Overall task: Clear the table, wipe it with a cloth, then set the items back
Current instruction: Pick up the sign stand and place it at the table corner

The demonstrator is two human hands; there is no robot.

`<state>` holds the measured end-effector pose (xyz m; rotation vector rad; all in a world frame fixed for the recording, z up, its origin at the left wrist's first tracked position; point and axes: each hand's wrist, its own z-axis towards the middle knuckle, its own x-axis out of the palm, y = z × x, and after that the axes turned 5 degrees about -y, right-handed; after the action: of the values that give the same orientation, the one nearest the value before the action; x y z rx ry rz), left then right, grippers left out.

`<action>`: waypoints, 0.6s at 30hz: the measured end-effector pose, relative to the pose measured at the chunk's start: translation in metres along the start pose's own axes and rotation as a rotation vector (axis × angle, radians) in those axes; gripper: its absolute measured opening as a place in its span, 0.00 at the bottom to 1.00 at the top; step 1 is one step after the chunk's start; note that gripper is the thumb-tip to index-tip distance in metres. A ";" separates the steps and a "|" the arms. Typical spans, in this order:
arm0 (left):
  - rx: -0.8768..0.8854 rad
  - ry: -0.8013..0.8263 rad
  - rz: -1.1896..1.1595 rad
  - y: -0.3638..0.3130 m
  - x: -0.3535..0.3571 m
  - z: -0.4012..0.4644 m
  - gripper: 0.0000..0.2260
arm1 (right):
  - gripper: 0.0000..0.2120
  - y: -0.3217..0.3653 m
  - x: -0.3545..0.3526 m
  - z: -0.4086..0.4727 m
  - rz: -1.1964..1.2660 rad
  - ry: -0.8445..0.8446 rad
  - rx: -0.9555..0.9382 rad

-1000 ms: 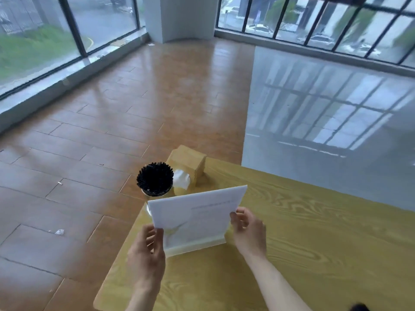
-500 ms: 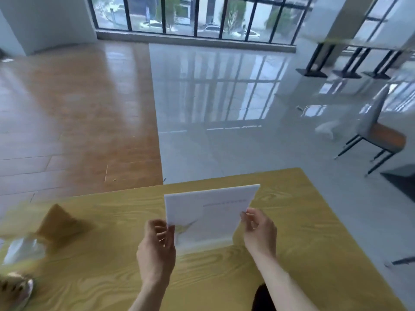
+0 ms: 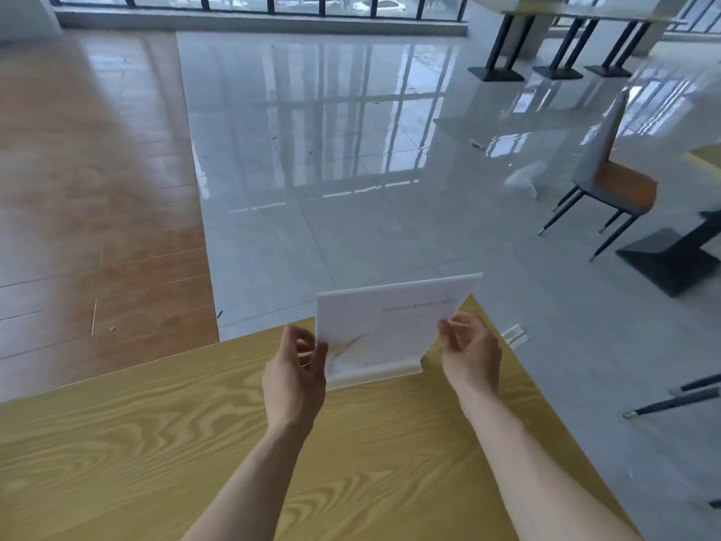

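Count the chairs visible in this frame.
1 whole chair, grey back and orange seat, stands on the grey floor at right. Dark metal-tipped legs at the right edge may belong to a second, otherwise out of view.

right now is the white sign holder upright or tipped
Tipped: the sign holder leans, pinched between left hand and right hand.

A white sign stand (image 3: pixel 386 326), a flat translucent panel with a faint line of print near its top and a lip along its base, is upright and tilted slightly, over the far right corner of the yellow wood-grain counter (image 3: pixel 136 443).
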<state>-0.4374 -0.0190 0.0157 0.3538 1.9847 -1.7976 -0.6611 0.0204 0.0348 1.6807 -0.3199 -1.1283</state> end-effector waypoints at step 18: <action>0.163 0.049 0.061 -0.032 0.061 0.029 0.09 | 0.14 -0.005 0.008 0.074 0.084 -0.028 0.025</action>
<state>-0.5009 -0.0581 0.0126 0.5079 1.8428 -1.9346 -0.7171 -0.0277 0.0249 1.6589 -0.4201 -1.0902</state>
